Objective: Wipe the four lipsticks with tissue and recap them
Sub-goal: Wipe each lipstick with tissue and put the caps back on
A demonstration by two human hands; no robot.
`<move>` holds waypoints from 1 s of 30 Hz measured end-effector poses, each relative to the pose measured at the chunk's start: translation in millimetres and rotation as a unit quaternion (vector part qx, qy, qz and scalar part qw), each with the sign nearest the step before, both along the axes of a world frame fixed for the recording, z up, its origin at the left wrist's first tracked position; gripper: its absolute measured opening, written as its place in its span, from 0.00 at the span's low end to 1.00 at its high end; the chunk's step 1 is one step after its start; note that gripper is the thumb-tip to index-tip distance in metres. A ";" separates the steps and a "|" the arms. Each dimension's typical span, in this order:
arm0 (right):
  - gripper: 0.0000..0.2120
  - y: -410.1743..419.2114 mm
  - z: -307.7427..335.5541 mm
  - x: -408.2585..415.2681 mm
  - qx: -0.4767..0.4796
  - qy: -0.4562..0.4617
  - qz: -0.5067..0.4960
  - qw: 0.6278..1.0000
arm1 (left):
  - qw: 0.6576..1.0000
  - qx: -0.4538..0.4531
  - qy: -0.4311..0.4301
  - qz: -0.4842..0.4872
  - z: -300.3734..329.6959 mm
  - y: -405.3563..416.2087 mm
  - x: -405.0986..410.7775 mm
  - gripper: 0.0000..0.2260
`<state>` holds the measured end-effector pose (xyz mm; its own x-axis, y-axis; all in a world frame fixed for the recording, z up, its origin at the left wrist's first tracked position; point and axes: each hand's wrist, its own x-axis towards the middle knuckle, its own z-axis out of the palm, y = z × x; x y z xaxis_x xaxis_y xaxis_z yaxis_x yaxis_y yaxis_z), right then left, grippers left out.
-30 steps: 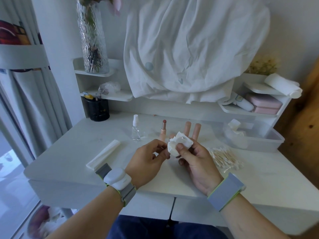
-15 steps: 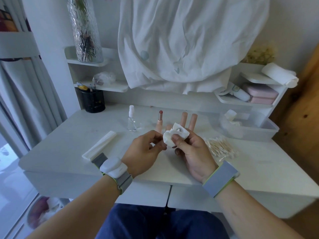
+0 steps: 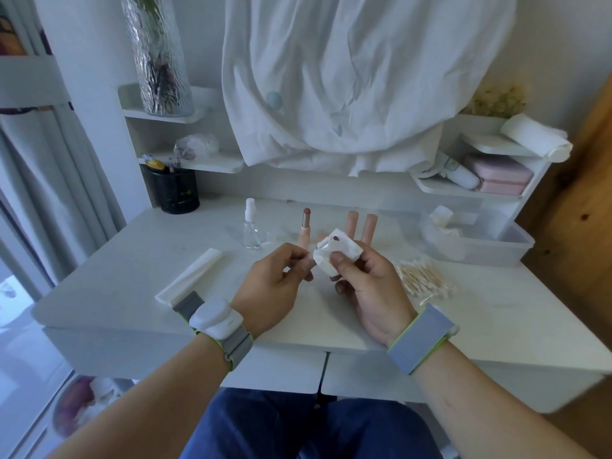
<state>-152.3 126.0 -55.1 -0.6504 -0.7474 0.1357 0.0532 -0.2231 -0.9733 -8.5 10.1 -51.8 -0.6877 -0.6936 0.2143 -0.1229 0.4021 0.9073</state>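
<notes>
My left hand point(image 3: 273, 284) pinches a pink lipstick point(image 3: 310, 259) by its base, just above the white desk point(image 3: 116, 276). My right hand point(image 3: 366, 283) grips a crumpled white tissue point(image 3: 334, 255) wrapped round the top of that lipstick, and a dark tip peeks out of the folds. Behind my hands an uncapped lipstick point(image 3: 305, 223) stands upright with its brownish bullet showing. Two capped pink lipsticks point(image 3: 352, 223) point(image 3: 369, 226) stand side by side to its right, partly hidden by the tissue.
A small clear spray bottle point(image 3: 251, 228) stands left of the lipsticks. A flat white pack point(image 3: 190, 276) lies at the left, a heap of cotton swabs point(image 3: 424, 279) at the right, a clear bin point(image 3: 480, 241) behind them and a black pen pot point(image 3: 175, 190) at the back left.
The tissue has shifted round the lipstick in my right fingers, and the dark tip now shows through it. Both hands stay together over the desk.
</notes>
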 end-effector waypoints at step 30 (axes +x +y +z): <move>0.14 -38.2 64.6 -31.5 0.338 0.478 0.009 0.811 | 0.995 0.031 0.064 0.065 -3.5 -3.6 -0.3 0.10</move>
<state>-183.8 87.8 9.5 -0.4779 -0.8691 0.1273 -0.8001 0.3709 -0.4715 -8.8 6.5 -55.4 -0.5615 -0.7895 0.2477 -0.0528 0.3330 0.9415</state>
